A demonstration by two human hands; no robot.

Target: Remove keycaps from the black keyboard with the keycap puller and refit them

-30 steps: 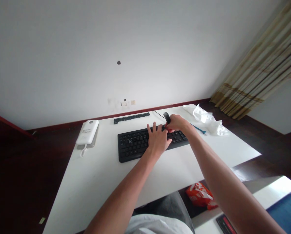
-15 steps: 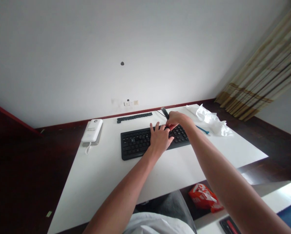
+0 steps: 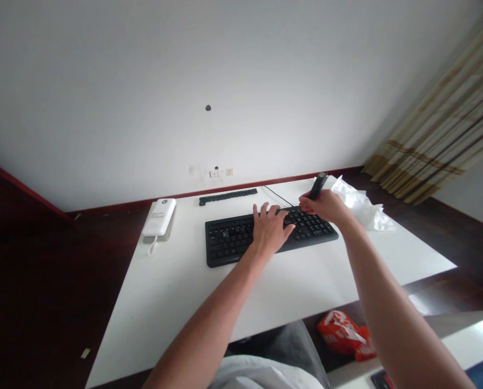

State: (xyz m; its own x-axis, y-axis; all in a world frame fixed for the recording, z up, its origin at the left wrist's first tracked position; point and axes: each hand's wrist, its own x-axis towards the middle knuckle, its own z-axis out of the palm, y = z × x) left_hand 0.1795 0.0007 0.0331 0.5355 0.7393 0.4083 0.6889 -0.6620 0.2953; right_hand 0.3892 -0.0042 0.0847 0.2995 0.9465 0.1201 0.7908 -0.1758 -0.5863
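A black keyboard (image 3: 226,251) lies on the white table, with its cable (image 3: 279,195) running off the back. On its middle keys rests my left hand (image 3: 269,229), fingers spread. My right hand (image 3: 326,205) is closed around a black stick-like tool (image 3: 317,186), tilted up and right over the number-pad side of the keyboard. My fingers hide the tool's lower end, so I cannot tell whether it touches the keys. Behind the keyboard, black keycaps (image 3: 229,196) are lined up in a long row.
A white power bank (image 3: 160,216) with a strap lies at the table's left. Crumpled white plastic (image 3: 365,208) sits at the back right. Below the table's front edge is a red bag (image 3: 342,332). The wall (image 3: 209,146) rises behind the table.
My right hand has moved right with the tool, from beside my left hand to the keyboard's right part. My left hand stays on the keys. The blue tool at right is now hidden.
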